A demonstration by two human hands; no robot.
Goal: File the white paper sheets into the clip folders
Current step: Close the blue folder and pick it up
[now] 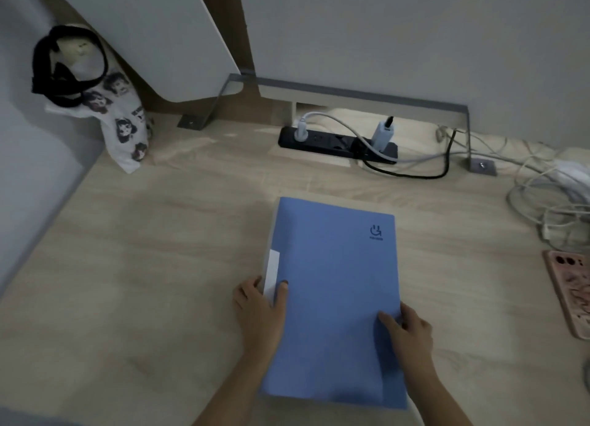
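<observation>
A blue clip folder (335, 285) lies closed on the light wooden desk (159, 282), with a dark logo near its far right corner. A white label strip (273, 271) shows along its left spine edge. My left hand (260, 310) grips the folder's left edge, thumb on top of the cover. My right hand (407, 333) holds the right edge, fingers pressed onto the cover. No loose white paper sheets are in view.
A black power strip (338, 144) with plugged chargers sits at the back. Tangled white cables (549, 196) lie at the right, with a pink phone (571, 291) near the right edge. A printed cloth bag (124, 119) with black straps leans at the back left.
</observation>
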